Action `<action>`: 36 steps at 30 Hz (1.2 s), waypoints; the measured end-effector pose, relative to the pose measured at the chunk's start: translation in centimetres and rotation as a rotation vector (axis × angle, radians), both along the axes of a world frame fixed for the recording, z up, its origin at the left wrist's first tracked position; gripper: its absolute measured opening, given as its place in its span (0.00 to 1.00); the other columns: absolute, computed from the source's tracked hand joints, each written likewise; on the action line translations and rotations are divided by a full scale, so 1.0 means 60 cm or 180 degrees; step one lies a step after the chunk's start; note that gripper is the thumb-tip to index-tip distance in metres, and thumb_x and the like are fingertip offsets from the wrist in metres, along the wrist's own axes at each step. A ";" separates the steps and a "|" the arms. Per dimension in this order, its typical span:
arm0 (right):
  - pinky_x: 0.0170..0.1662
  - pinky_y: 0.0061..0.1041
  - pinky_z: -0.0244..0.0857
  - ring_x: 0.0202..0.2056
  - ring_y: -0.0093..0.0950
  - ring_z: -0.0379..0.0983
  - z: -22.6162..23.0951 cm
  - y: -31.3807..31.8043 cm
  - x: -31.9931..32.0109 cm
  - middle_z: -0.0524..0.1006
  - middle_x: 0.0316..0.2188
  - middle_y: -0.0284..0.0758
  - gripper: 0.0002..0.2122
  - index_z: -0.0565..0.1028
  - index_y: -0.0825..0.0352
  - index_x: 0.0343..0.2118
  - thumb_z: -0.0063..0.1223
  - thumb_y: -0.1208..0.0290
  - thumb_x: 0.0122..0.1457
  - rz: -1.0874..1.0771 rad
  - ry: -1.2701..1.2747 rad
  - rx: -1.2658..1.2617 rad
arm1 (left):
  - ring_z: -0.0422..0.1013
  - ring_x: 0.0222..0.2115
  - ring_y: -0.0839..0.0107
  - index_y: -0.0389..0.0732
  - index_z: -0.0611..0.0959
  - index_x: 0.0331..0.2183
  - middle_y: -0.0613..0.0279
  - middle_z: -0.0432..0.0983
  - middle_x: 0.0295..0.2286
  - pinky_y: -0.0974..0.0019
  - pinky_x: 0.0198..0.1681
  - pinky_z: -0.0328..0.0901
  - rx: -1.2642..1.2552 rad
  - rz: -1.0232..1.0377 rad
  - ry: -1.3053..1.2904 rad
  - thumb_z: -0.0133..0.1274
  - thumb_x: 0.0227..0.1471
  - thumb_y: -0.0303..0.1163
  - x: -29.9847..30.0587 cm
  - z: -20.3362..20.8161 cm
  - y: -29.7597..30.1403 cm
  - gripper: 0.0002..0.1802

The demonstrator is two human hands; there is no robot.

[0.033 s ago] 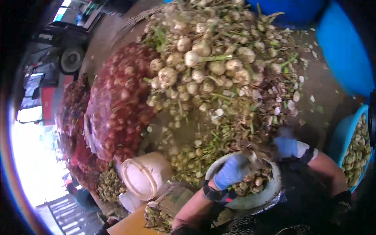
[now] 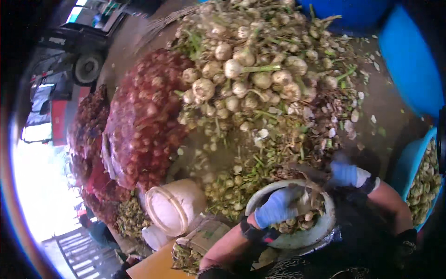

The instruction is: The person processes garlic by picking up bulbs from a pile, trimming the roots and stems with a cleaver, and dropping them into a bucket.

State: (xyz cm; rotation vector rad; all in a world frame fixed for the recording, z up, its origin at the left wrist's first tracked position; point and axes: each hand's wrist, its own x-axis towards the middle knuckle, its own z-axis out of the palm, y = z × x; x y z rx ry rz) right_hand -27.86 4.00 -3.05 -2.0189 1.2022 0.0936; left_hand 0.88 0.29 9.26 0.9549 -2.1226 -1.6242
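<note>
Barely anything moves since the earlier frame: only my view slips slightly. My blue-gloved left hand (image 2: 277,208) is over the round, whitish basin (image 2: 328,218), my blue-gloved right hand (image 2: 344,174) just beyond its rim; blur keeps me from telling how far either is open or what it holds. Small, pale bulbs (image 2: 304,221) lie in the basin and more in the turquoise tub (image 2: 405,169), but the large, stalk-strewn bulb heap (image 2: 232,69) suggests much remains.

Light blue is being worn on the left hand (image 2: 276,208) and the right hand (image 2: 344,174); greyish white is being shown by the near basin (image 2: 328,221), red mesh by the left sack (image 2: 141,116), and brown-smudged cream by the far bulbs (image 2: 203,89).
</note>
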 end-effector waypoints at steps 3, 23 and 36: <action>0.19 0.26 0.64 0.17 0.25 0.72 0.079 -0.072 0.024 0.75 0.15 0.36 0.13 0.75 0.71 0.18 0.63 0.64 0.42 -0.1678 -0.0291 0.2291 | 0.73 0.33 0.65 0.35 0.78 0.37 0.53 0.76 0.31 0.65 0.37 0.67 0.0508 0.1368 -0.0803 0.59 0.42 0.28 0.116 -0.063 0.001 0.16; 0.26 0.34 0.66 0.20 0.38 0.71 0.138 -0.087 0.054 0.74 0.18 0.41 0.11 0.73 0.68 0.22 0.60 0.65 0.41 -0.1248 -0.0834 0.0480 | 0.73 0.33 0.56 0.36 0.74 0.40 0.49 0.76 0.33 0.60 0.37 0.68 -0.0827 0.2905 -0.1844 0.64 0.37 0.40 0.466 -0.271 -0.016 0.29; 0.28 0.42 0.65 0.26 0.44 0.72 0.206 -0.104 0.126 0.73 0.24 0.41 0.18 0.72 0.63 0.32 0.56 0.55 0.41 0.0186 -0.0568 -0.0110 | 0.63 0.49 0.54 0.34 0.67 0.49 0.48 0.65 0.47 0.48 0.56 0.55 0.5141 0.2185 0.3132 0.42 0.51 0.59 0.045 -0.088 -0.008 0.37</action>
